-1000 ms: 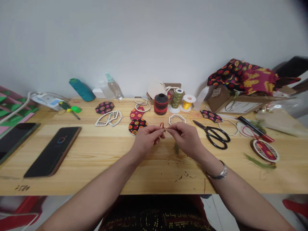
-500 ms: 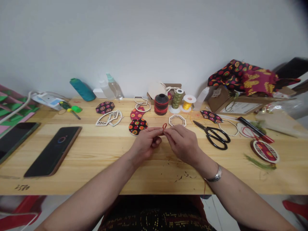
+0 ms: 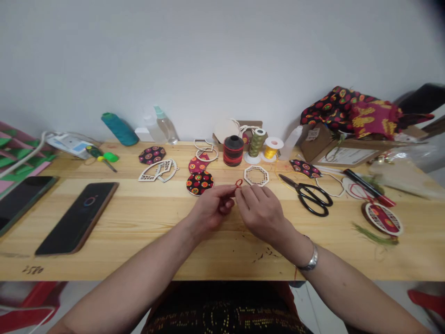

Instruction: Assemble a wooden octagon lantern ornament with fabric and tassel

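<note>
- My left hand (image 3: 210,209) and right hand (image 3: 261,211) are knuckle to knuckle over the middle of the table (image 3: 146,222), fingertips meeting.
- Both are pinched shut on a thin red cord (image 3: 238,183); a little loop of it pokes up right above where the fingers meet. How the rest of the cord runs I can't make out, the fingers cover it.
- Right wrist has a metal bracelet (image 3: 308,260) on it.
- Just past the loop there's an octagon frame (image 3: 256,176) lying flat, and just left of that a round fabric piece (image 3: 199,183) with dots.
- Behind those, three spools in a row: dark spool (image 3: 232,150), green spool (image 3: 256,142), gold spool (image 3: 272,148).
- Scissors (image 3: 308,193) lie to the right of my right hand, near but not touching, blades pointing back left.
- Further right, a finished round ornament (image 3: 383,218) sits near the table edge, and a box (image 3: 333,148) with patterned fabric (image 3: 351,111) heaped on it stands at the back.
- Off to the left, well apart from my hands, a phone (image 3: 77,218) lies face up with its screen dark.
</note>
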